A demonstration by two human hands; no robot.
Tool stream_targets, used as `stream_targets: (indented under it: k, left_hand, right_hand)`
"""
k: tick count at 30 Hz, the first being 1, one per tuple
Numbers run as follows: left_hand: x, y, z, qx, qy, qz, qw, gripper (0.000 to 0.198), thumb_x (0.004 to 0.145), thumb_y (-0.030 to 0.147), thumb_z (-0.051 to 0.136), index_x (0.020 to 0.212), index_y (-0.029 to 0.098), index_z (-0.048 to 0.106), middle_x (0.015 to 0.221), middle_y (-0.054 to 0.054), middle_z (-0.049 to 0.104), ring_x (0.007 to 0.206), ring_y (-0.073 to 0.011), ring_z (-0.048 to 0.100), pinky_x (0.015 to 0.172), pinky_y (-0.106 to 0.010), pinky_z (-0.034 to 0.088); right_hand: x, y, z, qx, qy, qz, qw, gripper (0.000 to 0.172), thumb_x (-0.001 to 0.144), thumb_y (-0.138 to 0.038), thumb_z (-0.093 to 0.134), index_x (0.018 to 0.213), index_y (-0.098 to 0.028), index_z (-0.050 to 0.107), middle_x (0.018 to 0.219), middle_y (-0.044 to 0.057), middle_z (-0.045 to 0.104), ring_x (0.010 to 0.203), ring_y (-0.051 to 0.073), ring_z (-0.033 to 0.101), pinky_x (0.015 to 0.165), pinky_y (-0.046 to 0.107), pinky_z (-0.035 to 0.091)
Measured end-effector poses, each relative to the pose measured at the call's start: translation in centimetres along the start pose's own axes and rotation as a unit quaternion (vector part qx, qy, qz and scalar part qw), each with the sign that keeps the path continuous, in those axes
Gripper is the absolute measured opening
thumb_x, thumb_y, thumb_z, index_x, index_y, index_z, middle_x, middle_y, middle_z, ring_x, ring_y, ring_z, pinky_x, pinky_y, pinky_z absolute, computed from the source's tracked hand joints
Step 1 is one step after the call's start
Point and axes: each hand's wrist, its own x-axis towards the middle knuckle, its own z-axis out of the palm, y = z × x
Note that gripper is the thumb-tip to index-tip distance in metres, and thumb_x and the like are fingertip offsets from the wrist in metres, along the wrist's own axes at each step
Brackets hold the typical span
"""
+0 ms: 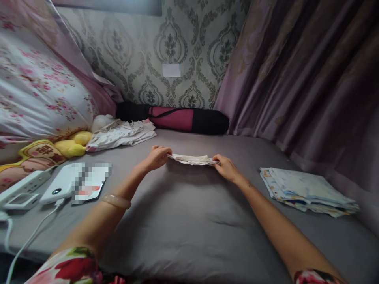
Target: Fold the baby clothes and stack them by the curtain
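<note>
A patterned wall (pixel 118 59) closes off the far side of the room, a mauve curtain (pixel 281 79) falls along my right, and in front of me spreads a bed with a grey sheet (pixel 183 228). Over the middle of it I have a white cloth (pixel 192 159) stretched between my two hands, so that I see it almost edge-on as a narrow band. Its long axis runs from left to right, straight across in front of me, roughly in line with the black and maroon bag (pixel 174 118) at the foot of the wall. My left hand (pixel 160 157) is closed in a pinch on the left end, and my right hand (pixel 227 167) pinches the right end the same way, so neither is nearer: the cloth lies directly to the right of one and to the left of the other. A soft shadow beneath suggests it is held just above the sheet, though I cannot tell how far up. Well apart to my right sits a folded stack of fabric (pixel 308 191); beyond my left hand lies a loose pile of clothes (pixel 122 134), with a white power bank (pixel 62 183) nearer me.
</note>
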Motion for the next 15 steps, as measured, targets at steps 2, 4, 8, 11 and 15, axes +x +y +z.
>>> stream_targets:
  k: [2, 4, 8, 11, 15]
  left_hand:
    - [-0.9, -0.3, 0.7, -0.003, -0.002, 0.021, 1.0, 0.023, 0.084, 0.021, 0.042, 0.099, 0.023, 0.06, 0.09, -0.001, 0.069, 0.089, -0.0168, 0.061, 0.106, -0.038, 0.026]
    - [-1.7, -0.4, 1.5, -0.004, -0.019, 0.033, 0.999, 0.027, 0.082, 0.019, 0.042, 0.103, 0.023, 0.059, 0.094, -0.002, 0.07, 0.092, -0.0171, 0.062, 0.108, -0.038, 0.025]
    - [-3.1, 0.0, 2.0, -0.003, -0.071, 0.027, 0.997, 0.033, 0.08, 0.013, 0.04, 0.106, 0.022, 0.059, 0.105, -0.003, 0.07, 0.101, -0.0184, 0.062, 0.109, -0.04, 0.026]
    - [-3.8, 0.4, 1.9, -0.002, -0.095, 0.025, 0.995, 0.044, 0.077, 0.009, 0.039, 0.113, 0.022, 0.06, 0.113, -0.004, 0.069, 0.105, -0.0189, 0.061, 0.111, -0.043, 0.024]
    - [-4.5, 0.5, 1.7, -0.006, -0.124, 0.044, 0.991, 0.063, 0.072, 0.003, 0.037, 0.126, 0.027, 0.057, 0.132, -0.005, 0.061, 0.121, -0.0213, 0.054, 0.114, -0.047, 0.019]
  right_hand:
    - [-0.9, -0.1, 0.6, -0.019, -0.013, -0.023, 0.999, 0.02, 0.086, -0.016, 0.05, 0.102, -0.02, 0.061, 0.101, 0.007, 0.067, 0.092, 0.02, 0.06, 0.083, 0.03, 0.041]
    - [-1.7, -0.1, 1.2, -0.04, -0.025, -0.042, 0.998, 0.027, 0.086, -0.012, 0.049, 0.108, -0.02, 0.06, 0.106, 0.007, 0.066, 0.098, 0.021, 0.058, 0.087, 0.031, 0.04]
    - [-3.2, -0.3, 2.1, -0.079, -0.053, -0.068, 0.993, 0.041, 0.085, -0.007, 0.046, 0.122, -0.02, 0.057, 0.12, 0.009, 0.061, 0.11, 0.022, 0.052, 0.094, 0.034, 0.038]
    - [-4.0, -0.9, 2.3, -0.108, -0.076, -0.081, 0.988, 0.053, 0.086, -0.003, 0.041, 0.134, -0.023, 0.052, 0.124, 0.009, 0.058, 0.111, 0.023, 0.05, 0.094, 0.035, 0.037]
    - [-4.9, -1.7, 2.1, -0.129, -0.109, -0.088, 0.982, 0.07, 0.08, 0.003, 0.04, 0.142, -0.029, 0.045, 0.121, 0.009, 0.056, 0.105, 0.021, 0.05, 0.091, 0.034, 0.038]
